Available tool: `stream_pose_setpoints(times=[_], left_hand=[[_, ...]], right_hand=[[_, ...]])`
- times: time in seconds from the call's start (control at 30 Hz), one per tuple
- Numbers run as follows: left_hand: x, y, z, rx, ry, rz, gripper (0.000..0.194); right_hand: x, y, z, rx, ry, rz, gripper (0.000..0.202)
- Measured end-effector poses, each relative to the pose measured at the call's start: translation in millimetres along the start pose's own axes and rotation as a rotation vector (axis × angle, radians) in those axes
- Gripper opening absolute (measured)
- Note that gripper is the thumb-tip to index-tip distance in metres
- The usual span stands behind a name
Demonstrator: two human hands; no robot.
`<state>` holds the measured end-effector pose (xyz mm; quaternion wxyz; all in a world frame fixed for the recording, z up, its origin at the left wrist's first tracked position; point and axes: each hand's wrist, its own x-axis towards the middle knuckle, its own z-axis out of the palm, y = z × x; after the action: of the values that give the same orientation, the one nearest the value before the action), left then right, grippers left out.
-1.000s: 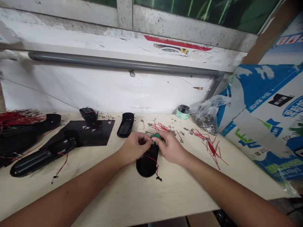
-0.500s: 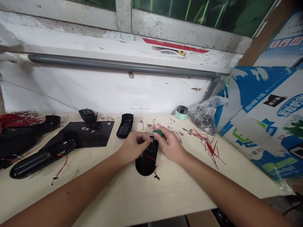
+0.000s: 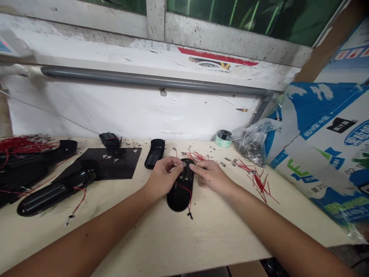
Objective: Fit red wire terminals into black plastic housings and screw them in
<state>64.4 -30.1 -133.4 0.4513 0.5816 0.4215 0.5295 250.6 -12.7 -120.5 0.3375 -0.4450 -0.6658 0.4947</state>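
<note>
- both bare forearms, left (image 3: 95, 227) and right (image 3: 268, 215), reach forward, angling inward
- left hand (image 3: 165, 175): fingers bent, tips drawn near the thumb
- right hand (image 3: 213, 176): beside it, apart, fingers partly curled

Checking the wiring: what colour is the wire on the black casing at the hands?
Red; the wire on the black casing shows best in the head view.

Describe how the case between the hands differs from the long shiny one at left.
The middle case looks shorter than the left case. The middle case points nearly straight forward; the left case lies slantwise. The left hand and right hand flank the middle case, not the left case. Both are black with red wires.
</note>
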Motion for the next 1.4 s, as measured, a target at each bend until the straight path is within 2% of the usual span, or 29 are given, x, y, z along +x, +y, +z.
stream_pose_setpoints(times=[0.1, 0.17, 0.27, 0.37, 0.43, 0.5, 0.63, 0.9, 1.1, 1.23, 1.4], left_hand=[[-3.8, 4.5, 1.5, 0.004, -0.012, 0.023, 0.033], [-6.1, 6.6, -1.2, 0.109, -0.034, 0.127, 0.04], [-6.2, 7.3, -9.9, 0.484, -0.061, 0.48, 0.045], [-3.0, 9.3, -18.0, 0.913, -0.152, 0.855, 0.055], [-1.2, 12.2, -20.2, 1.084, -0.201, 1.005, 0.05], [-0.4, 15.0, -20.4, 1.184, -0.213, 1.058, 0.038], [0.0, 15.1, -20.2, 1.261, -0.138, 1.057, 0.026], [-3.8, 17.5, -17.8, 1.143, 0.052, 0.988, 0.025], [-5.9, 9.5, -14.9, 1.065, -0.017, 0.998, 0.025], [-5.3, 4.9, -9.8, 0.855, -0.052, 0.831, 0.02], [-6.0, 9.5, -4.2, 0.633, -0.096, 0.584, 0.019]], right_hand=[[1.1, 0.8, 5.5, 0.328, 0.013, 0.025, 0.05], [1.1, -0.7, 5.1, 0.426, 0.039, 0.09, 0.049], [-0.7, -5.6, 2.4, 0.468, 0.047, 0.144, 0.049], [-2.7, -8.6, 1.1, 0.442, 0.031, 0.12, 0.049], [-2.9, -7.9, 0.7, 0.411, 0.019, 0.099, 0.049], [-2.2, -5.4, -0.1, 0.357, 0.017, 0.064, 0.049], [0.8, -0.2, -2.7, 0.241, 0.051, -0.001, 0.049], [5.1, -0.7, -3.4, 0.206, 0.177, -0.06, 0.055], [2.9, -5.6, -3.2, 0.107, 0.262, -0.157, 0.055], [2.0, -3.2, -4.9, -0.021, 0.325, -0.248, 0.049], [2.0, 1.1, -5.9, -0.086, 0.363, -0.314, 0.045]])
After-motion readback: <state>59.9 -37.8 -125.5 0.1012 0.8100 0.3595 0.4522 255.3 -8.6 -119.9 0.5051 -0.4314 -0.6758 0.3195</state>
